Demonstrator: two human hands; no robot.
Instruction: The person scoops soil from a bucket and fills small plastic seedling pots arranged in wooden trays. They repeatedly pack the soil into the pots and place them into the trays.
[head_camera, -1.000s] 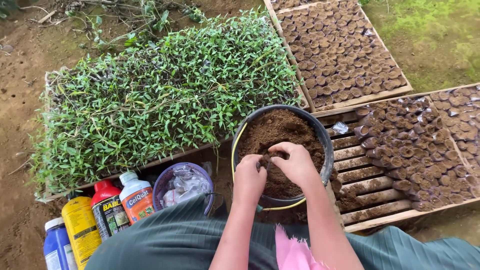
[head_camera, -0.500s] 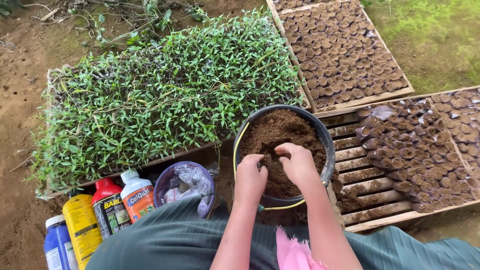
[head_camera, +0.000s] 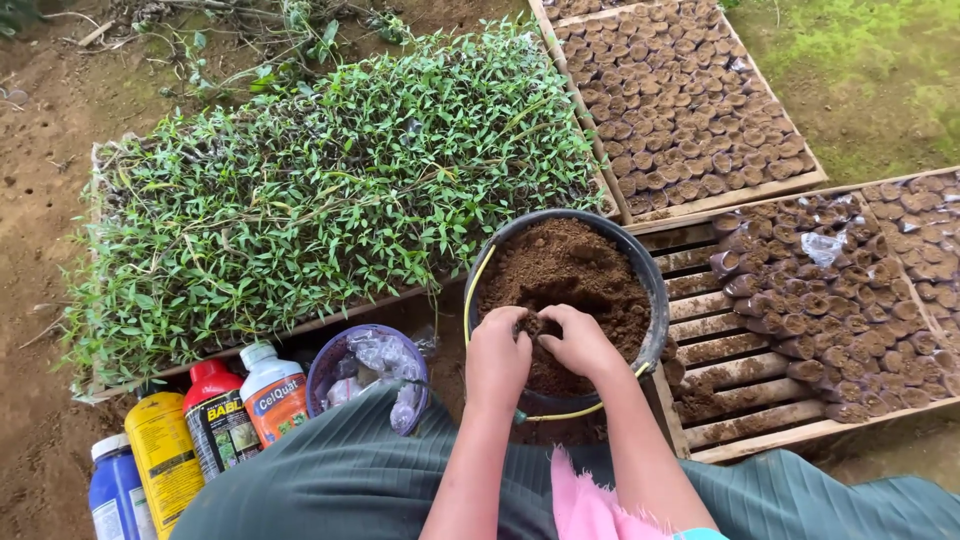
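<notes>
A black bucket (head_camera: 652, 290) full of brown soil (head_camera: 575, 270) stands right in front of me. Both my hands are down in the soil at its near side. My left hand (head_camera: 497, 355) and my right hand (head_camera: 578, 340) are curled close together, fingers touching a small clump of soil between them. Whether a small bag is held between the fingers cannot be made out.
A tray of green seedlings (head_camera: 320, 190) lies to the left. Wooden trays of soil-filled small bags (head_camera: 690, 100) (head_camera: 850, 290) lie behind and right. A purple bowl of clear plastic bags (head_camera: 365, 365) and several bottles (head_camera: 215, 420) stand at the near left.
Both hands have stayed in the bucket, shifting slightly toward its near side and closing together on the soil.
</notes>
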